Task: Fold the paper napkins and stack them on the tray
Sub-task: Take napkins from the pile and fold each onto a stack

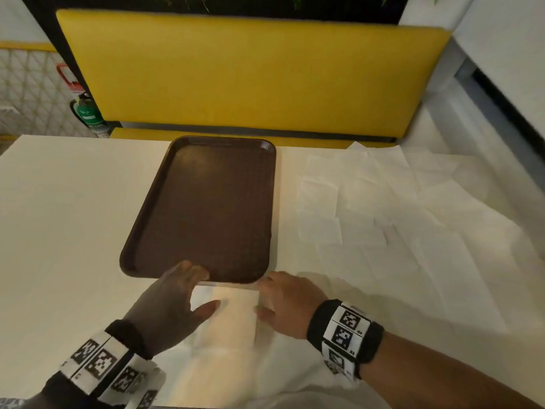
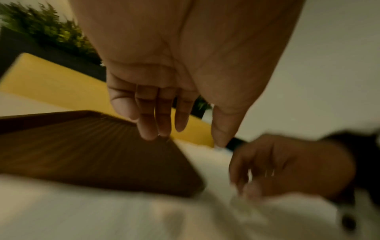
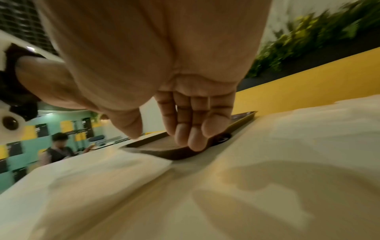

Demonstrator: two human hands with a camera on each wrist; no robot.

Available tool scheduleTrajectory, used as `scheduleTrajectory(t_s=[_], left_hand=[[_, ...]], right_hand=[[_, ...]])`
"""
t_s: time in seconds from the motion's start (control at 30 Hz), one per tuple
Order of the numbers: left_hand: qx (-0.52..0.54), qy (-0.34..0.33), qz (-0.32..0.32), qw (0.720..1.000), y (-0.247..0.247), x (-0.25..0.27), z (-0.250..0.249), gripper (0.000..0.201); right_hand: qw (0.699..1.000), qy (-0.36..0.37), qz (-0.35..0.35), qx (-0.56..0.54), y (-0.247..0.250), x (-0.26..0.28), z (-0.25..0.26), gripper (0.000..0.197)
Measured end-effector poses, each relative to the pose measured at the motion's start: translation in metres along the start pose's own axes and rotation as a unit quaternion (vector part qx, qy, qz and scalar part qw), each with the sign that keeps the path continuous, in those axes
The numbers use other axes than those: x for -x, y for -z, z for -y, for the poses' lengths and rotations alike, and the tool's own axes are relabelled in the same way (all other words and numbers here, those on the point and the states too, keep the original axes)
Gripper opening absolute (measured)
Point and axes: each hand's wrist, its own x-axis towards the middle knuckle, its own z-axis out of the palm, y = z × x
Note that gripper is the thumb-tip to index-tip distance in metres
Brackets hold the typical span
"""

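Note:
An empty brown tray (image 1: pixel 206 208) lies on the white table, also seen in the left wrist view (image 2: pixel 92 154) and the right wrist view (image 3: pixel 176 156). A white paper napkin (image 1: pixel 230 311) lies flat just in front of its near rim, between my hands. My left hand (image 1: pixel 194 287) has straight fingers (image 2: pixel 162 123) over the tray's near rim and its thumb over the napkin's left side. My right hand (image 1: pixel 265 293) is at the napkin's right edge, fingers (image 3: pixel 195 134) straight near the tray's corner. Neither hand pinches anything. Several unfolded napkins (image 1: pixel 383 208) lie spread to the tray's right.
A yellow bench back (image 1: pixel 250 78) stands behind the table's far edge. A green fire extinguisher (image 1: pixel 85 112) hangs at the far left. In the right wrist view a person (image 3: pixel 57 151) stands in the background. Bare tabletop (image 1: pixel 59 216) lies left of the tray.

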Motion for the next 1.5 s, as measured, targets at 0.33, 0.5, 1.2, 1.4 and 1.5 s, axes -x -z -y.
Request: scheduleTrajectory(t_s=[0.33,0.5,1.2,1.4,1.5], left_hand=[[0.114,-0.147,-0.016,0.982,0.022,-0.095,-0.122,0.032],[0.08,-0.085,0.052,0.992,-0.021,-0.13,-0.137,0.027],[0.049,-0.05,0.017,0.997,-0.039,-0.155,-0.157,0.043],[0.081,-0.071,-0.054,0.993,-0.043,-0.154,-0.173,0.06],[0.156,-0.079,-0.082,0.981,-0.036,-0.149,-0.176,0.05]], right_hand=[[0.951,-0.288,-0.05,0.096,0.058,0.031,-0.147,0.029],[0.958,-0.252,-0.036,0.129,0.063,0.003,-0.162,0.035],[0.967,-0.207,-0.096,0.118,0.073,0.003,-0.155,0.023],[0.966,-0.179,-0.188,-0.003,0.089,0.024,-0.111,0.013],[0.963,-0.143,-0.223,-0.04,0.093,0.033,-0.089,0.017]])
